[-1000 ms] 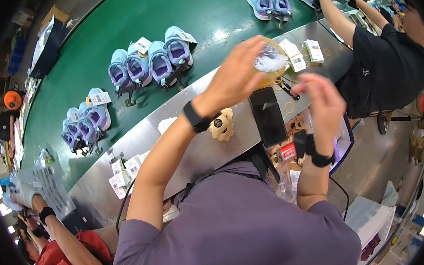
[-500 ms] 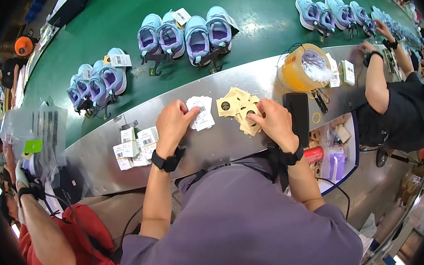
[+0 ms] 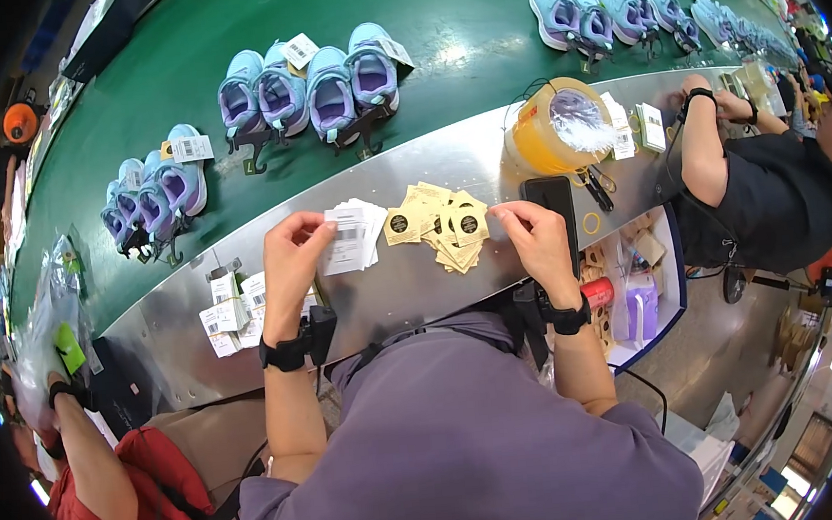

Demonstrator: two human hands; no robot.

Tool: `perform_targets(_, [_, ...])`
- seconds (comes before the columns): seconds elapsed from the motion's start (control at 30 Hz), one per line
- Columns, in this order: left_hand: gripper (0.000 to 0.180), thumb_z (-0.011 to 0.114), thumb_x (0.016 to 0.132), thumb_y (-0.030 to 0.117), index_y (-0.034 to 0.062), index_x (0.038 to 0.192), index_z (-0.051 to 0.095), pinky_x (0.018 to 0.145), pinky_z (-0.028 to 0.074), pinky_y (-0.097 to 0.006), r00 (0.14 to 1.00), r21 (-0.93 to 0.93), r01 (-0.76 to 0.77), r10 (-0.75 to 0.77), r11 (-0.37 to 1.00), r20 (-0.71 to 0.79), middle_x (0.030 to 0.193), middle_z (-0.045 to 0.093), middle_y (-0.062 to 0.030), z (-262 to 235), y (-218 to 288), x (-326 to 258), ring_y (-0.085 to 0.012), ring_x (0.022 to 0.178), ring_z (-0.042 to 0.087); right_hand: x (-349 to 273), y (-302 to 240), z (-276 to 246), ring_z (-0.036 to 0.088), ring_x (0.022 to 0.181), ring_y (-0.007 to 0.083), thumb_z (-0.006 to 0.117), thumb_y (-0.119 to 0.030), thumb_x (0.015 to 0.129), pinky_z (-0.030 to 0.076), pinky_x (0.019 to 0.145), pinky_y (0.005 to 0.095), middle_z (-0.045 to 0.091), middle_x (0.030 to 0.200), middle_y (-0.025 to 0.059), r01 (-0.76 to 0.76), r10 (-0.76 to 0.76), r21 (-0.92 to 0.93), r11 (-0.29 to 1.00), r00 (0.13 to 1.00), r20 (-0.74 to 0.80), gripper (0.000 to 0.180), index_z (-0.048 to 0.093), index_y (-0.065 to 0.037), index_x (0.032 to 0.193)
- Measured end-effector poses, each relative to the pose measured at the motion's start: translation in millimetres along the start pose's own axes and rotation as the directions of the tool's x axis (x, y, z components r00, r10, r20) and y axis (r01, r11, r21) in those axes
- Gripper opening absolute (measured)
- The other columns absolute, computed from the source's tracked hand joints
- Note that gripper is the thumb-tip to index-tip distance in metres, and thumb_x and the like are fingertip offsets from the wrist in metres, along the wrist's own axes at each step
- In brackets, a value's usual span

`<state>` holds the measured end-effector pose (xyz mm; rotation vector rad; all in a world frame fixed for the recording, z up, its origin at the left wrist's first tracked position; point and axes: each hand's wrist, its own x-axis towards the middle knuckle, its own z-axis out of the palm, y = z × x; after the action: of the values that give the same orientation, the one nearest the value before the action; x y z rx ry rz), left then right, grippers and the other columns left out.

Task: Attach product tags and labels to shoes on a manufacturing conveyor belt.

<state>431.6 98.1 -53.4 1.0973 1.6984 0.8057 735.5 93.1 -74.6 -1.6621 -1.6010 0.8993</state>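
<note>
Head view: white tag [image 3: 344, 246] pinched, tan cards [image 3: 440, 221] alongside

From my distant seat I see the left hand [image 3: 289, 260] holding the tag by its upper left corner, between thumb and forefinger, at the left edge of the fanned white stack [image 3: 371, 226] on the metal ledge [image 3: 390, 301]. The right hand [image 3: 536, 236] has thumb and forefinger close together at the right side of the cards; I cannot tell whether they grip one. I judge the step to be picking out a tag and a card; the next move calls for separating each cleanly, without dragging its neighbours.
</note>
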Motion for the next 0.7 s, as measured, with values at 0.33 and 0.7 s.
perform_targets(0.33, [0.014, 0.067, 0.083, 0.015, 0.0017, 0.085, 0.064, 0.057, 0.041, -0.020, 0.964, -0.207, -0.089, 0.136, 0.974, 0.229, 0.071, 0.061, 0.0014, 80, 53, -7, -0.0039, 0.064, 0.052, 17, 15, -28, 0.060, 0.061, 0.0270, 0.069, -0.033, 0.077, 0.045, 0.055, 0.0380, 0.061, 0.067, 0.0080, 0.004, 0.017, -0.312, 0.950, 0.998, 0.066, 0.028, 0.061, -0.006, 0.073])
perform_targets(0.7, [0.009, 0.067, 0.084, 0.012, 0.0050, 0.087, 0.061, 0.064, 0.042, -0.020, 0.927, -0.303, 0.054, 0.065, 0.951, 0.370, 0.079, 0.062, 0.0019, 144, 65, 16, -0.0041, 0.071, 0.054, 50, 57, -56, 0.054, 0.052, 0.0195, 0.070, -0.029, 0.077, 0.042, 0.052, 0.0313, 0.056, 0.058, 0.0071, -0.179, 0.204, -0.152, 0.972, 0.964, 0.173, 0.027, 0.062, -0.003, 0.073])
